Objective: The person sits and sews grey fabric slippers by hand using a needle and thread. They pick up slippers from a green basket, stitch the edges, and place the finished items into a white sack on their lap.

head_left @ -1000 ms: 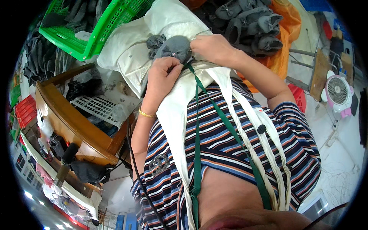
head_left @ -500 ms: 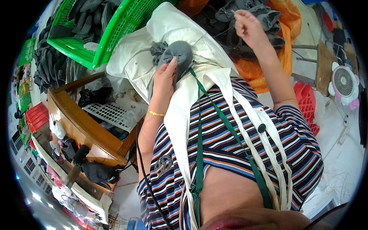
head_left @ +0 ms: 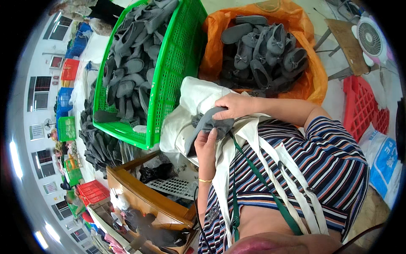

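Note:
A grey fabric shoe (head_left: pixel 218 115) is held over my lap, on top of a white cloth apron (head_left: pixel 173 127). My left hand (head_left: pixel 205 146) pinches its near edge between thumb and fingers. My right hand (head_left: pixel 234 106) grips the shoe from the far right side, with the thumb on top and the other fingers partly hidden. A gathered piece of dark grey fabric, perhaps a bow, lies against the shoe's left side. Whether a needle or thread is between the fingers cannot be made out.
A green plastic crate (head_left: pixel 179 55) full of grey shoes stands ahead on the left. An orange bag (head_left: pixel 317 84) with more bowed shoes lies ahead. Close on my left is a wooden drawer (head_left: pixel 148 192); a wooden stool (head_left: pixel 347 46), a fan (head_left: pixel 372 37) and a red crate (head_left: pixel 357 106) are at right.
My right hand has come down from its raised place at the upper right and now grips the shoe. My left hand still holds the shoe. The view has turned, showing more of the crate and bag.

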Motion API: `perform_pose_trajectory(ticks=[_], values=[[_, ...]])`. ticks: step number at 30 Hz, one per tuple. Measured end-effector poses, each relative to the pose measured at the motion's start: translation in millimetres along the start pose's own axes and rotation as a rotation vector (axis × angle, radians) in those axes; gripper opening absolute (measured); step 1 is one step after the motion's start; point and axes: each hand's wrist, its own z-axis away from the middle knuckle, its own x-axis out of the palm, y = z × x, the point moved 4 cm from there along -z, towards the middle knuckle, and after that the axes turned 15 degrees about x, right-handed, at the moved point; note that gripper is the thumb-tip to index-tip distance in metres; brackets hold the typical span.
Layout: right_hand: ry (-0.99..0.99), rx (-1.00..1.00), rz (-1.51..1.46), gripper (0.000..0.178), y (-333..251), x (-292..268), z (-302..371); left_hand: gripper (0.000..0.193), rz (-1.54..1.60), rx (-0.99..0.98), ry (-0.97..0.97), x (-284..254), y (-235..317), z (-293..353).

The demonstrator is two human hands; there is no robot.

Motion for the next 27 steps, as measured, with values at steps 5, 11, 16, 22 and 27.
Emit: perform_pose_trajectory(ticks=[5, 11, 16, 22, 27], values=[[-0.087, 0.070, -0.008, 0.052, -0.7, 4.7, 10.3, 0.019, -0.052, 0.044, -0.011, -14.6, -14.7, -4.9], [0.088, 0.147, -0.148, 0.048, 35.4, -8.1, 15.0, 0.011, -0.490, 0.238, -0.122, 1.8, -7.0, -8.7], [0.327, 0.206, -0.838, 0.040, 83.3, -69.5, 14.0, 0.010, -0.422, 0.399, 0.084, -23.2, -1.0, -10.5], [0.391, 0.467, -0.987, 0.043, 133.1, -81.5, 19.4, 0.013, -0.429, 0.357, 0.192, -40.7, -7.8, -8.2], [0.215, 0.365, -0.785, 0.028, 102.7, -34.9, 3.9, 0.013, -0.461, 0.337, 0.268, -69.5, -8.9, -0.8]])
